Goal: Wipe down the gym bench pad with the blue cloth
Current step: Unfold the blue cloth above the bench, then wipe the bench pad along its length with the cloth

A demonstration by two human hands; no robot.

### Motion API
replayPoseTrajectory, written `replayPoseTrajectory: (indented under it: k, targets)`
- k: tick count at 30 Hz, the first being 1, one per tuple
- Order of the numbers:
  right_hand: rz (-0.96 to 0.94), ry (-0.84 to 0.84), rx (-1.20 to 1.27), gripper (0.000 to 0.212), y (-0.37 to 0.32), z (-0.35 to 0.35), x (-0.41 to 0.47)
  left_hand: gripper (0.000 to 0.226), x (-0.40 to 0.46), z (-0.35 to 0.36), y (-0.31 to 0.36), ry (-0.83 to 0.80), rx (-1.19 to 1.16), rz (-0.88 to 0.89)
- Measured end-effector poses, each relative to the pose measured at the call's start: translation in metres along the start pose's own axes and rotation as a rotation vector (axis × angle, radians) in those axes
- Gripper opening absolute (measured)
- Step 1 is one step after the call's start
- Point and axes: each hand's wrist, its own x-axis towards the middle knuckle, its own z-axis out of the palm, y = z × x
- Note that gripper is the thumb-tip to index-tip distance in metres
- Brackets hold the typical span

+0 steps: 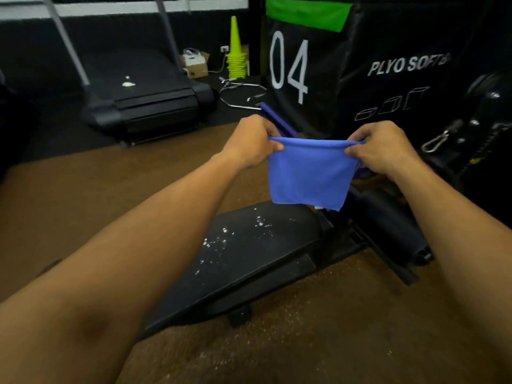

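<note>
- Above the bench pad [249,261], the blue cloth [310,176] hangs clear of it, stretched by its top edge between both hands.
- Left hand [250,144] and right hand [383,148] each pinch a top corner, fingers curled tight on fabric, likely to spread or fold it flat for wiping.
- White specks dot the pad's black surface, not yet wiped.

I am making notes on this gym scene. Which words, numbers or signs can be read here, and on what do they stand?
"04": large white digits on the black soft box.
"PLYO SOFT": white letters on the same box; the ending is cut off and unreadable.
Three small white box drawings under those letters: pictures, no text.
</note>
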Motion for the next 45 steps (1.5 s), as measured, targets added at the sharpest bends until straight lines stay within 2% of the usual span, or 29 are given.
replayPoseTrajectory:
  k: [5, 11, 13, 16, 20, 28, 33, 38, 45]
  targets:
    - [-0.029, -0.031, 0.001, 0.004, -0.013, 0.027, -0.008, 0.016, -0.026, -0.01, -0.028, -0.012, 0.008, -0.054]
    - [-0.062, -0.029, 0.026, 0.011, -0.03, 0.047, -0.026, 0.015, -0.039, -0.019, -0.058, -0.023, -0.009, -0.04]
    - [-0.054, -0.018, 0.08, 0.011, -0.029, 0.047, -0.028, 0.019, -0.041, -0.017, -0.06, -0.018, -0.093, -0.039]
    - [-0.022, 0.004, 0.218, 0.011, -0.026, 0.049, -0.026, 0.026, -0.045, -0.008, -0.064, -0.046, -0.335, -0.071]
    - [0.011, 0.001, 0.345, 0.013, -0.022, 0.057, -0.028, 0.022, -0.051, 0.005, -0.061, -0.061, -0.632, -0.152]
    - [0.046, -0.035, 0.33, 0.02, 0.001, 0.069, -0.031, 0.022, -0.066, 0.04, -0.053, -0.018, -0.672, -0.248]
    - [0.006, -0.094, 0.205, 0.018, 0.03, 0.082, -0.046, 0.02, -0.093, 0.074, -0.056, -0.141, -0.728, -0.366]
    - [0.023, -0.2, 0.134, 0.016, 0.065, 0.1, -0.058, 0.016, -0.114, 0.101, -0.064, -0.451, -0.822, -0.509]
    - [0.038, -0.351, 0.034, 0.024, 0.085, 0.144, -0.053, 0.012, -0.115, 0.12, -0.088, -0.554, -0.678, -0.56]
